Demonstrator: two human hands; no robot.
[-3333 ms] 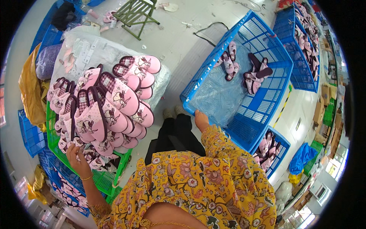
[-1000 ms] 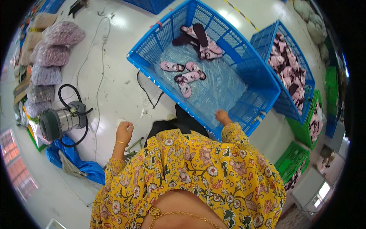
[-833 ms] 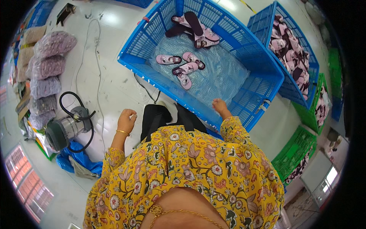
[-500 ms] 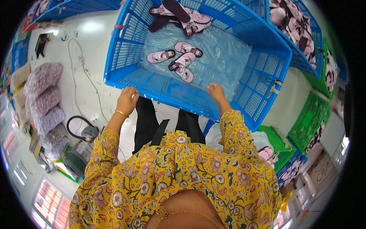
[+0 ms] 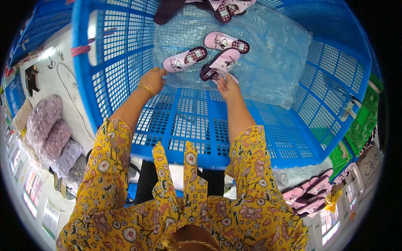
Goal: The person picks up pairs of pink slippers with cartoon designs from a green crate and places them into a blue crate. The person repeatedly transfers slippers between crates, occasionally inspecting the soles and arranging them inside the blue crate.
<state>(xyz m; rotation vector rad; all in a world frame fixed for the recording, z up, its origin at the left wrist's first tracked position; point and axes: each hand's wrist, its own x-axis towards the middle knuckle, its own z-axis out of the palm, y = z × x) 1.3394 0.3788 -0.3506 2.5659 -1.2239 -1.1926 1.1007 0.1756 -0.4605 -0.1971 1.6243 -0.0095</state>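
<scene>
My left hand [image 5: 153,80] reaches into a large blue plastic crate [image 5: 180,152]. Its fingers are slightly apart, with the tips beside the toe of a pink slipper [image 5: 176,63]; no firm grip shows. My right hand [image 5: 229,87] has its thumb and fingers closed on the toe end of another pink slipper [image 5: 235,78], which lies partly under a third slipper [image 5: 228,59]. One more pink slipper [image 5: 217,40] rests just beyond. These slippers have dark checked linings and a printed figure, and they lie on clear plastic sheeting [image 5: 268,62].
More slippers [image 5: 226,8] lie in a heap at the crate's far side. Wrapped bundles [image 5: 46,117] are stacked on the floor at the left. Green crates [image 5: 362,117] stand at the right, and several pink slippers [image 5: 310,194] sit near my right elbow.
Both hands have gone down over the near rim into the crate, to the slippers. My right hand has taken hold of one. I lean in closer, so the crate fills more of the view.
</scene>
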